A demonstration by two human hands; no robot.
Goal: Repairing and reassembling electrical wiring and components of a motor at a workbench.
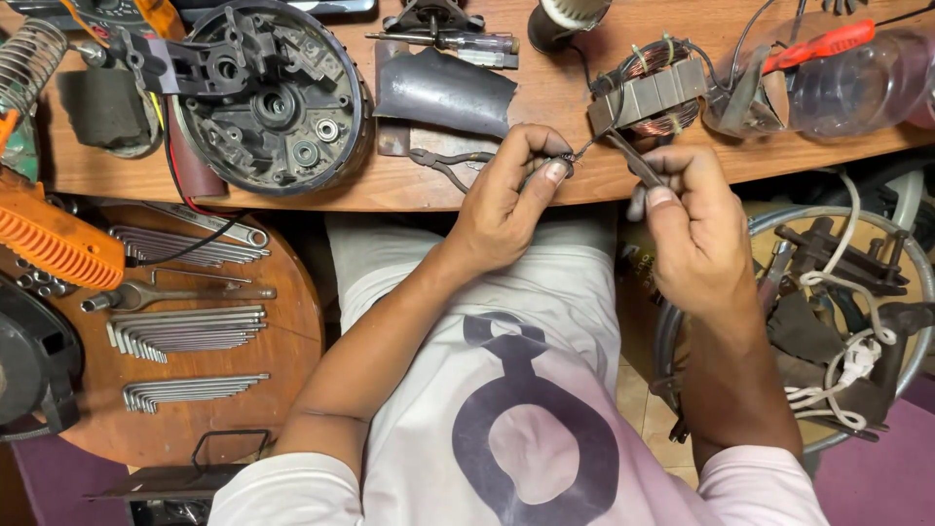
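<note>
Head view: left hand [502, 209] pinched thin wire [584, 148] from copper coil [651, 94] at bench edge [409, 187]; right hand [693, 229] closed around slim tool [633, 161]. Risked snapping wire if tugged too hard.

Single head-worn camera, looking steeply down over the person's chest and lap, close above both hands, wooden bench edge [409, 190] across the top, floor at the bottom

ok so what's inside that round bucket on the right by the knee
Inside the round bucket: a white cord with plug lying over dark metal parts and a screwdriver-like handle. The right hand and forearm cover its left side; the bottom is hidden beneath the pile.
</note>
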